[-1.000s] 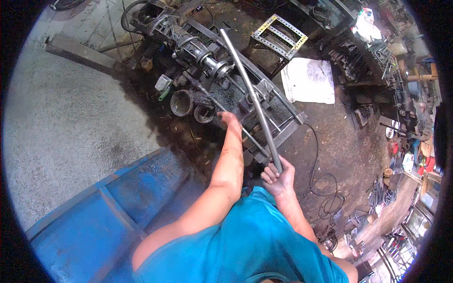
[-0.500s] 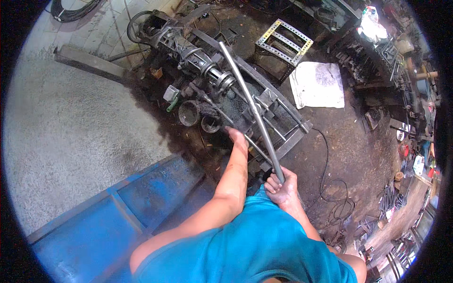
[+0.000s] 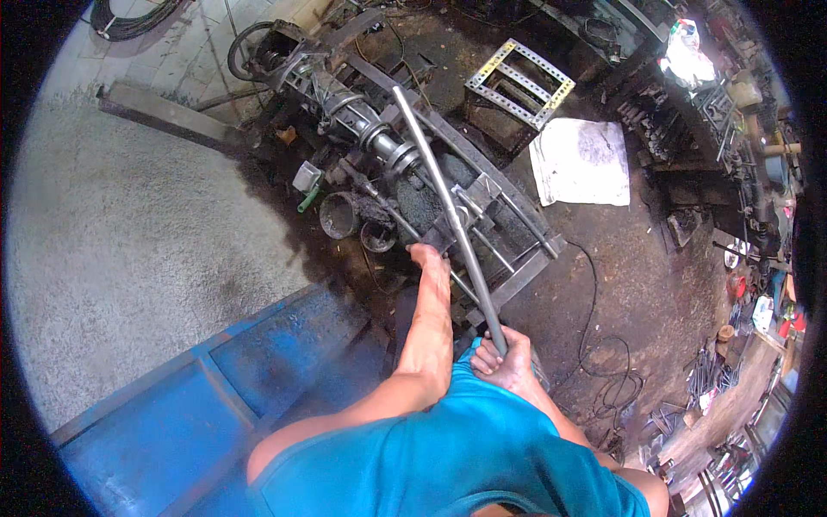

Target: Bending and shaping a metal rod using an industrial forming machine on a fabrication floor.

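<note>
My right hand (image 3: pixel 506 360) is closed around the near end of a long grey metal bar (image 3: pixel 450 209), close to my blue shirt. The bar slants up and left, crossing above the frame of a greasy metal machine (image 3: pixel 525 274). Its far end (image 3: pixel 400 93) sticks out past the machine's round clamp-like rings (image 3: pixel 403 158). My left hand (image 3: pixel 427 256) is closed at the machine's near side, by a thin steel rod (image 3: pixel 398 217). Its fingertips are mostly hidden, so what it grips cannot be made out.
Two round containers (image 3: pixel 338 215) stand left of the machine. Blue metal panels (image 3: pixel 284 336) lie at the lower left. On the right are a perforated metal frame (image 3: pixel 549 102), a stained white sheet (image 3: pixel 581 162), a black cable (image 3: pixel 593 297) on the floor and cluttered tools.
The view has shifted slightly. My right hand and the near end of the bar have moved a little left and toward my body. My left hand stays at the machine's side.
</note>
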Demonstrator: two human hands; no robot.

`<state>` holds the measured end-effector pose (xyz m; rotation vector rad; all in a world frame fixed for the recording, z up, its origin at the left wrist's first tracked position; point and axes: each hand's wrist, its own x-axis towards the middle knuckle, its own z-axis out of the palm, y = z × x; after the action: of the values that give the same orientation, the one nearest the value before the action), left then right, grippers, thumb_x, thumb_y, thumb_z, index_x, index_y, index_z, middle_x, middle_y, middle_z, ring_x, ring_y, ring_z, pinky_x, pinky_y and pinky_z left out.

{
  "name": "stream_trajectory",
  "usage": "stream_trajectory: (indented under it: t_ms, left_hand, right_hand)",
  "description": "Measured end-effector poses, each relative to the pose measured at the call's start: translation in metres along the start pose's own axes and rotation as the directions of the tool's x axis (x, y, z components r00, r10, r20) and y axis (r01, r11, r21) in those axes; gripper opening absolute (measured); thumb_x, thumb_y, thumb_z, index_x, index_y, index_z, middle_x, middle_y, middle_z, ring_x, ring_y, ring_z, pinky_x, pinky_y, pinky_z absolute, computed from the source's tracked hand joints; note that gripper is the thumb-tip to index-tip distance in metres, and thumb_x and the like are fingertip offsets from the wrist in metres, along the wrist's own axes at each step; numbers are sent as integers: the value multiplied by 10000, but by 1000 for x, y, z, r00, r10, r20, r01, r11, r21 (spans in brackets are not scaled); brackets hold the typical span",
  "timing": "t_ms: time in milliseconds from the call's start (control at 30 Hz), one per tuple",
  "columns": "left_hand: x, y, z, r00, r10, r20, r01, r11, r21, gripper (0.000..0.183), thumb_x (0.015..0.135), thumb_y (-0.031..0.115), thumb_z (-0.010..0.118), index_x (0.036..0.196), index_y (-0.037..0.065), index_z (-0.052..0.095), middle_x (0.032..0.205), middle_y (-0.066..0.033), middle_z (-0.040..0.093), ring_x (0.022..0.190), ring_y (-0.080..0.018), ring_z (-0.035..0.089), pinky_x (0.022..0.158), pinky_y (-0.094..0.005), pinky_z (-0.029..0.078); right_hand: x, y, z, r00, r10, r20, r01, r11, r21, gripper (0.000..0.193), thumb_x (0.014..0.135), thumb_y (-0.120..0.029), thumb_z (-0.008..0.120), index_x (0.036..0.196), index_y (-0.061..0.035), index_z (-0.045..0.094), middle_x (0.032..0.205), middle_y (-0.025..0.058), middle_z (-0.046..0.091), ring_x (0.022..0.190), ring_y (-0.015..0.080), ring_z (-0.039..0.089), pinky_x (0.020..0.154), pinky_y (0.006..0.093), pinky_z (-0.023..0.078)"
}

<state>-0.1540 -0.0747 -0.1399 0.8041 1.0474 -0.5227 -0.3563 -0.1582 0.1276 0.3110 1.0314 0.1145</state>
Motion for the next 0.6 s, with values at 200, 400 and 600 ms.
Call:
stream_trajectory:
  t_ms: [200, 400, 600]
  left_hand:
    - [5, 2, 5, 1000, -6, -9, 6, 1000, -10, 731, 937, 620, 159, 1304, 99, 517, 1128, -50, 656, 931, -303, 611, 745, -444, 490]
    - [9, 2, 7, 998, -46, -48, 43, 997, -62, 706, 946, 597, 163, 1318, 108, 510, 1113, -57, 664, 898, -300, 621, 719, -436, 495]
    - [9, 0, 5, 998, -13, -55, 13, 1000, -10, 709, 939, 606, 169, 1307, 112, 520, 1106, -61, 664, 899, -302, 621, 714, -435, 496]
  right_hand:
    - [0, 1, 3, 998, -6, -63, 7, 1000, 7, 253, 883, -210, 461, 673, -76, 509, 427, -11, 228, 357, 128, 237, 375, 290, 211]
    - [1, 0, 5, 997, 17, -71, -15, 1000, 18, 248, 880, -203, 460, 662, -92, 496, 428, -10, 225, 356, 133, 231, 382, 291, 214]
    - [4, 1, 3, 998, 27, -64, -26, 1000, 13, 266, 875, -203, 477, 630, -98, 474, 423, -11, 218, 354, 136, 225, 384, 293, 213]
